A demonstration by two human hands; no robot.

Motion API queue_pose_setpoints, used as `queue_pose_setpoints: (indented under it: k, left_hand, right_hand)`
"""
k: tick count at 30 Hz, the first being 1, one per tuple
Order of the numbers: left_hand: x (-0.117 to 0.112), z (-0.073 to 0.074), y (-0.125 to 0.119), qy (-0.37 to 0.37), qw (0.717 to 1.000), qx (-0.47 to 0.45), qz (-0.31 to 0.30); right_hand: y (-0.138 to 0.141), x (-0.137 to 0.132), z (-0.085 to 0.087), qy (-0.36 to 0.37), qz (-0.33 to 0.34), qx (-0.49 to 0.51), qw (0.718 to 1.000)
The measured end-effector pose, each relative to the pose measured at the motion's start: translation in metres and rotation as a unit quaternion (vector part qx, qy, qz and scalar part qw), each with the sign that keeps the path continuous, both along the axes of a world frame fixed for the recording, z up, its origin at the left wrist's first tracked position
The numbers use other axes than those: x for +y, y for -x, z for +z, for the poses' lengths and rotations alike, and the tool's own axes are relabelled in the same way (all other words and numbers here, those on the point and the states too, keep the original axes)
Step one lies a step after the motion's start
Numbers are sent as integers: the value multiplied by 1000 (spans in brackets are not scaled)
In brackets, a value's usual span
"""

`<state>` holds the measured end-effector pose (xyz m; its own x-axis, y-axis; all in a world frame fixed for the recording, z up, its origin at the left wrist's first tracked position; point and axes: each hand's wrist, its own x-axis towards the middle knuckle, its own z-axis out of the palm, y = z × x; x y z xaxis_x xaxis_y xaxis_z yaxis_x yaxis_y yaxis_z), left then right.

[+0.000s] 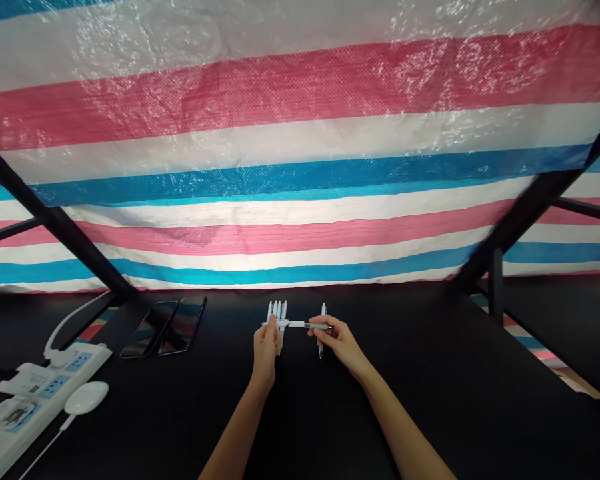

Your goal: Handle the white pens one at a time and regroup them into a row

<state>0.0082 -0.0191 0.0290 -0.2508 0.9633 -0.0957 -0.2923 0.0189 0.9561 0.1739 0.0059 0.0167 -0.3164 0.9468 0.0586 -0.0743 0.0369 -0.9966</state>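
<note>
A white pen point(296, 324) with a grey, see-through grip section lies level between my two hands. My left hand point(266, 347) pinches its left end, thumb on top. Around the grey end on the right, the fingers of my right hand point(341, 340) are closed. Behind my left hand, several white pens point(279, 308) lie side by side on the black table, partly covered by the hand. One more white pen point(321, 350) lies lengthwise on the table beneath my right fingertips, partly hidden by them.
Two dark phones point(183, 325) lie at the left on the black table point(300, 413). A white power strip point(55, 393) with plugs and a round white charger point(87, 398) sits at the far left. Black frame bars point(520, 207) stand at both sides, before a striped plastic sheet point(300, 233).
</note>
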Motion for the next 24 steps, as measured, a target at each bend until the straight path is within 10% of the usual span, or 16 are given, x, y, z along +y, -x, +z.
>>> queue_pose_setpoints:
  k: [24]
  left_hand:
    - [0, -4, -2, -4, 999, 30, -12]
  right_hand:
    - [0, 7, -11, -16, -3, -43, 999]
